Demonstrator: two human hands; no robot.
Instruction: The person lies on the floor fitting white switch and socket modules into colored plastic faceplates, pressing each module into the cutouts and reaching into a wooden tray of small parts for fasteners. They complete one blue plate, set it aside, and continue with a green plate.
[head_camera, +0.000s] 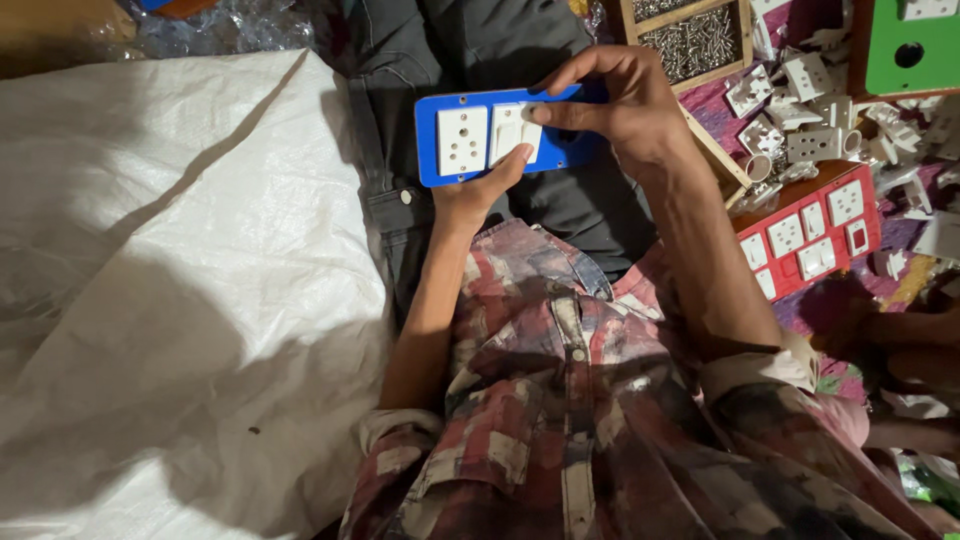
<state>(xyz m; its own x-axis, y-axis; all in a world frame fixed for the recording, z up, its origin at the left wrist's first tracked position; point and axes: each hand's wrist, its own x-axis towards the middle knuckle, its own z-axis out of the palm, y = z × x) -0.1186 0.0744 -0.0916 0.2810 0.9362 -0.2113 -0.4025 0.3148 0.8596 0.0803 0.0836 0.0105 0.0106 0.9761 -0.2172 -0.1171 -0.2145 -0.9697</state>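
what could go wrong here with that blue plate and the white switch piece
The blue plate is held in the air over the lap, gripped only at its edges by the left hand and right hand; it could slip. The white switch is pinned by fingertips and may sit crooked or pop out. If it drops, it could get lost among the loose white parts beside the tray of screws.

To my left lies a white woven sack (150, 250); to my right, a red switch board (810, 235), loose white sockets (815, 145), a tray of screws (695, 40) and a green board (915, 45)
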